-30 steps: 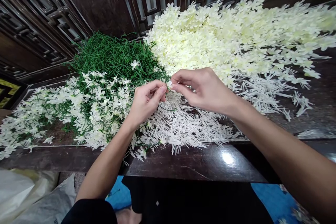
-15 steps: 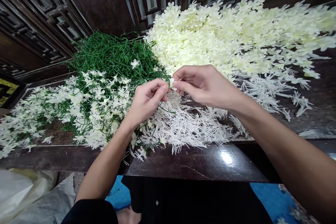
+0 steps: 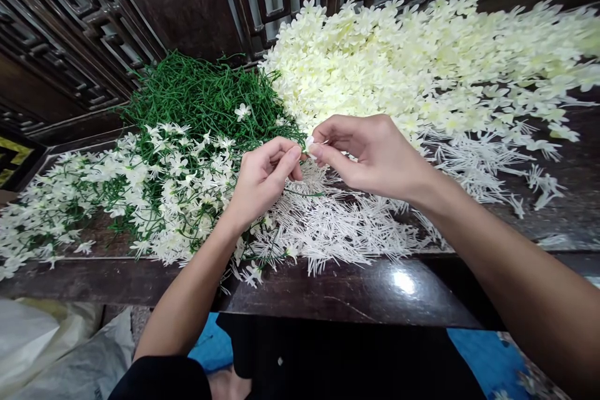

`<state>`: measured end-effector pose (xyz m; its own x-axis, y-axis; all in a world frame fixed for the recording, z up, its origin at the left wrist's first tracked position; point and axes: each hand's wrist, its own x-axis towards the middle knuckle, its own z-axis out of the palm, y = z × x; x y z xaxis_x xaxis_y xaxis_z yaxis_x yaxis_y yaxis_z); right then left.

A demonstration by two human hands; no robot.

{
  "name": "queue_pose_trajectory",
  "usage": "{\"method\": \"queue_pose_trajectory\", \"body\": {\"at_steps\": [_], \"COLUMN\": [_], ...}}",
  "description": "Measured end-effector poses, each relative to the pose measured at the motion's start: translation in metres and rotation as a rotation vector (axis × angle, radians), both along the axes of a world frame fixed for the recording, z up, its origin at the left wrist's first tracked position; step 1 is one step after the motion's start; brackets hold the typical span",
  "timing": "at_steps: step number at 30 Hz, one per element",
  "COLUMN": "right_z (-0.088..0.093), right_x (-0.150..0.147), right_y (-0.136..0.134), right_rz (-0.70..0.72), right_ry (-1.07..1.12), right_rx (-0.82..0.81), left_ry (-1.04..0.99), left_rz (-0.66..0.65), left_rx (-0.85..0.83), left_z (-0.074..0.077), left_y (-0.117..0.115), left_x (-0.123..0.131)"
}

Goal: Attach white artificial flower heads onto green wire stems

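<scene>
White blossom (image 3: 309,142), mostly hidden, is pinched between left hand (image 3: 262,178) and right hand (image 3: 375,153) fingers.

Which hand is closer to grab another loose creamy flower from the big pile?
Probably the right hand: the cream flower pile lies just beyond it. The left hand sits nearer the green stems.

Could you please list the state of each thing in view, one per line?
Left hand: pinched shut on thin green wire stem.
Right hand: pinching small white plastic blossom at the stem's tip.
Heap of cream fabric petals: loose.
Tangle of bare green stems: unflowered.
White plastic stamen pieces: scattered.
</scene>
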<state>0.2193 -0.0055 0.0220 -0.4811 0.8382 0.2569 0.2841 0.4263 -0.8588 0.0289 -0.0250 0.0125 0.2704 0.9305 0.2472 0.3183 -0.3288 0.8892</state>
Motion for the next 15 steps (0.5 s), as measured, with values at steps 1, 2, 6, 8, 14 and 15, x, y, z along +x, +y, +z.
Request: {"method": "queue_pose_trajectory", "body": {"at_steps": [1, 2, 6, 8, 14, 15], "right_z": [0.0004, 0.0009, 0.0024, 0.0026, 0.0012, 0.0009], "right_x": [0.0000, 0.0000, 0.0004, 0.0004, 0.0003, 0.0003], "right_y": [-0.0002, -0.0004, -0.0007, -0.0006, -0.0005, -0.0006], "right_rz": [0.000, 0.001, 0.012, 0.015, 0.002, 0.000], "right_ry": [0.005, 0.009, 0.045, 0.067, 0.091, 0.084], "right_rx": [-0.005, -0.010, -0.002, 0.003, 0.015, 0.014], "left_ry": [0.001, 0.003, 0.012, 0.017, 0.029, 0.029], "left_rz": [-0.002, -0.004, -0.003, 0.000, -0.004, -0.009], "left_rx": [0.000, 0.002, 0.005, 0.003, 0.008, 0.003], "left_z": [0.0005, 0.0009, 0.0014, 0.0011, 0.0018, 0.0021], "left_y": [-0.0003, -0.0005, -0.0003, 0.0000, 0.0004, 0.0002], "left_x": [0.0002, 0.0004, 0.0010, 0.0010, 0.0000, -0.0001]}}
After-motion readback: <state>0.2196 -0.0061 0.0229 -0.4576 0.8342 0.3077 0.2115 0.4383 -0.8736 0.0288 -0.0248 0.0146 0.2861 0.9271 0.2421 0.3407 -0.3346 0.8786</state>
